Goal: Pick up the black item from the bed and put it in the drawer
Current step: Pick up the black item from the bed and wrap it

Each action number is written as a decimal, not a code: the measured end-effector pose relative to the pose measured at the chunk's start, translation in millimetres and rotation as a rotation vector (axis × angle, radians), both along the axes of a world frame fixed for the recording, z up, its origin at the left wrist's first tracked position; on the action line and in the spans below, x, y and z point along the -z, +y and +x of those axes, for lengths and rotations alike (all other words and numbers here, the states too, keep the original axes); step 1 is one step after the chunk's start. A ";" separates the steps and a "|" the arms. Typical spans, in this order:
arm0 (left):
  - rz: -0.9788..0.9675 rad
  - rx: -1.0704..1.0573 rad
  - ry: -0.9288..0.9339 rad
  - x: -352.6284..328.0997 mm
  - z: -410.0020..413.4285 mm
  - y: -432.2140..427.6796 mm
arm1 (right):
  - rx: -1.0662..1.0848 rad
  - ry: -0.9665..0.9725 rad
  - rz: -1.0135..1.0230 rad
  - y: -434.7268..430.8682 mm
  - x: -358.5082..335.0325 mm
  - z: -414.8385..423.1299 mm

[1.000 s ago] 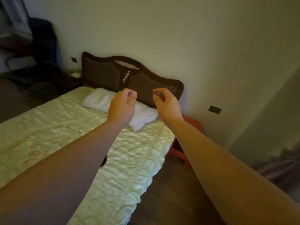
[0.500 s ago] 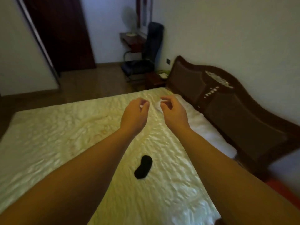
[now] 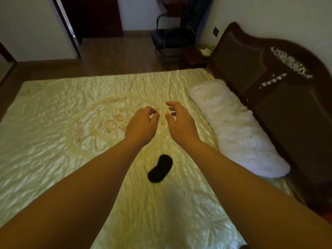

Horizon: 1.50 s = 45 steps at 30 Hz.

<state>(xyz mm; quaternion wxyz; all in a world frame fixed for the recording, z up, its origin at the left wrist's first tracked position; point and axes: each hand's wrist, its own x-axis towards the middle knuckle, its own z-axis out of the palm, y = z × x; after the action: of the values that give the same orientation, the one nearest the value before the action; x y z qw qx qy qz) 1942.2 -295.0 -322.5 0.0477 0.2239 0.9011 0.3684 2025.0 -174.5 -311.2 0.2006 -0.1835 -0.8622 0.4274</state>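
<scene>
A small black item [image 3: 160,168], soft and oblong, lies flat on the pale yellow quilted bed [image 3: 53,141], between my two forearms. My left hand [image 3: 142,125] hovers above the bed beyond the item, fingers loosely curled and apart, holding nothing. My right hand [image 3: 180,121] is beside it, fingers spread and empty. Both hands are farther from me than the black item. No drawer face shows clearly; a dark nightstand [image 3: 193,57] stands beyond the bed by the headboard.
A long white pillow [image 3: 237,130] lies along the dark wooden headboard [image 3: 280,97] on the right. A black chair [image 3: 172,36] stands behind the nightstand. Brown floor [image 3: 116,56] and a dark doorway [image 3: 93,15] lie past the bed's far edge.
My view has swung left from the headboard onto the bed and tipped down. The black item came into sight. Both hands lowered toward the bed and the right one opened wider.
</scene>
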 end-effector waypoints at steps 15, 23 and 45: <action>-0.224 0.054 -0.113 307.5 -7.4 9.7 | 0.071 -0.174 -0.112 20.2 286.8 -9.0; -0.524 0.103 -0.185 411.2 -4.9 27.1 | 0.074 -0.260 -0.109 20.0 374.1 -34.0; -0.464 0.201 -0.120 343.1 -16.1 35.1 | 0.142 -0.355 -0.156 51.8 325.9 -1.3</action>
<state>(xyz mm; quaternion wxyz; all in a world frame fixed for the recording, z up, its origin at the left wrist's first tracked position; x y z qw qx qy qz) 1926.0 -259.9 -665.6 0.1875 0.2731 0.9302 0.1580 2023.7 -122.7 -637.1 0.0604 -0.3314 -0.8333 0.4384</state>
